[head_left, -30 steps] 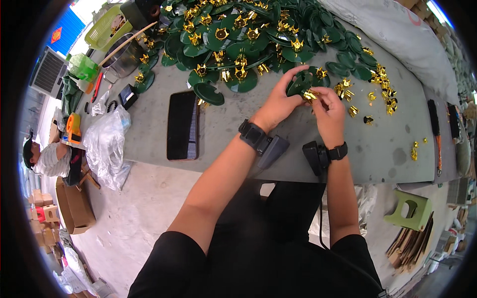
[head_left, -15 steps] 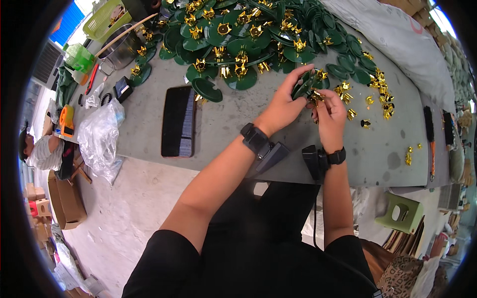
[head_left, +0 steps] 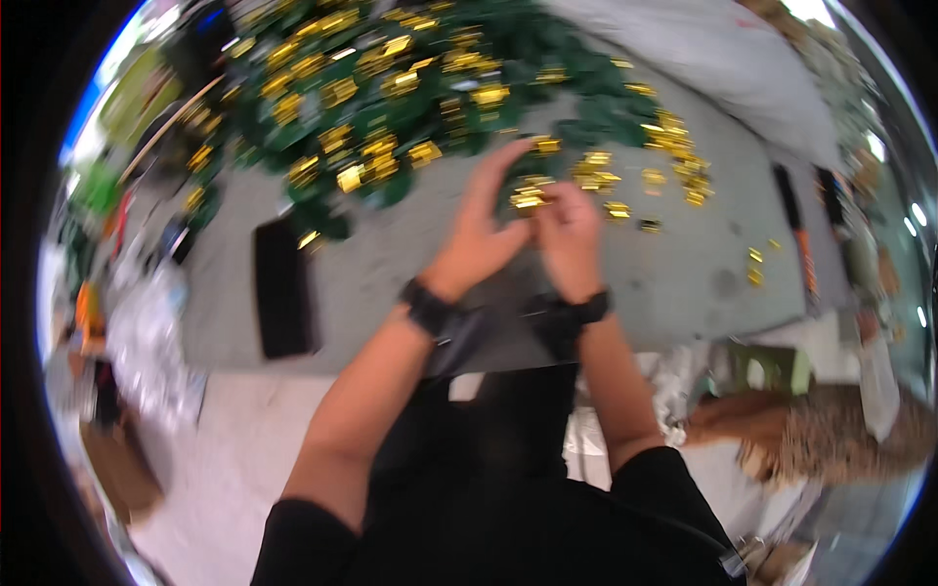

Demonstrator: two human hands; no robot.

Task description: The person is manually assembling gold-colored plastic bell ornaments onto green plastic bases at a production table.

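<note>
My left hand [head_left: 476,239] is curled around a dark green disc [head_left: 507,202], with thumb and fingers on either side. The disc is mostly hidden and smeared by motion. Close on its right, my right hand [head_left: 573,242] has its fingertips pinched at a shiny gold crown-shaped piece [head_left: 531,192], which sits against the green disc. Beyond both hands spreads a large heap of green discs [head_left: 386,112], many with gold crown pieces on them. Loose gold crown pieces [head_left: 679,156] lie on the grey table [head_left: 410,220] to the right.
A dark phone [head_left: 283,288] lies left of my hands, with a clear plastic bag [head_left: 151,337] past it. A white sack [head_left: 703,59] lines the far right side. An orange-handled brush [head_left: 801,239] lies at right. Below the table edge stands a green stool [head_left: 767,369].
The whole view has swung and blurred, so the table and its contents sit further left and lower. My hands are still together at the green disc and the gold piece.
</note>
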